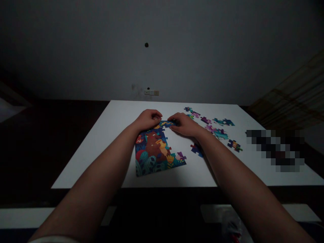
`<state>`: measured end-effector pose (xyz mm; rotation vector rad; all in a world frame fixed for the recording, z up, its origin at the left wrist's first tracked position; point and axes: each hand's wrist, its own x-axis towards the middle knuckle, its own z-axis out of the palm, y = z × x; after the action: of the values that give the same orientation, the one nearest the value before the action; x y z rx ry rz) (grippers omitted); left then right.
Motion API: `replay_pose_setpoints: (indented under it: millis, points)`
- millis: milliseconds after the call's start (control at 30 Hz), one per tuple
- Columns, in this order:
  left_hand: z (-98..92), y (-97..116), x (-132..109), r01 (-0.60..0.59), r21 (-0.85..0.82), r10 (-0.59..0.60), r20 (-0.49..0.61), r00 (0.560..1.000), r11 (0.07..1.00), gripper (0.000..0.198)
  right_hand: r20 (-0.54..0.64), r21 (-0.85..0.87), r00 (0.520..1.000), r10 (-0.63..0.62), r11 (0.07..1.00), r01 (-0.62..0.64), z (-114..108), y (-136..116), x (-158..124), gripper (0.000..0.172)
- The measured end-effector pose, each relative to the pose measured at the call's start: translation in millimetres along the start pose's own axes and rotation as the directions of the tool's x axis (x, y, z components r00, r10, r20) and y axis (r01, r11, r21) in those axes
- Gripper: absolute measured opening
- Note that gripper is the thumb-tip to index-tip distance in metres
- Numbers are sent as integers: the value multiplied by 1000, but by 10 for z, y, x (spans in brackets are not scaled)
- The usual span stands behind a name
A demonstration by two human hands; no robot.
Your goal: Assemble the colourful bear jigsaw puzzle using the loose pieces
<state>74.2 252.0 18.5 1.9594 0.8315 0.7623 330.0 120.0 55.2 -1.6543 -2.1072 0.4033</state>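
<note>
A partly joined colourful jigsaw puzzle (155, 152) with a brown bear picture lies on the white table (101, 148). My left hand (148, 119) rests curled on the puzzle's far left edge, fingertips pressing a piece there. My right hand (183, 124) lies beside it on the far right edge, fingers bent down on a blue and yellow piece (167, 124) between the two hands. Whether either hand grips a piece or only presses on it is unclear.
Several loose puzzle pieces (219, 130) lie scattered on the table to the right of my right arm, one (196, 149) close under the forearm. A blurred dark object (277, 148) sits at the table's right edge. A grey wall with a socket (151, 92) stands behind.
</note>
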Motion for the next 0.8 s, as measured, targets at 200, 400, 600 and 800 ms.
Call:
replay_pose_setpoints:
  millis: [200, 400, 600, 800]
  points:
    - [-5, 11, 6, 33, -65, -31, 31, 999, 997, 26, 5, 21, 1000, -24, 999, 24, -16, 96, -60, 32]
    - [12, -6, 50, 136, -114, -138, -2, 990, 984, 28, 2, -28, 1000, 18, 999, -18, -146, 160, -90, 41]
    - [9, 77, 46, 212, -95, -219, -68, 973, 973, 16, 100, -106, 988, 117, 989, -106, -288, 167, -182, 63]
    - [-25, 75, 48, 181, -49, -185, -97, 978, 982, 14, 138, -143, 974, 182, 976, -162, -418, 126, -264, 58]
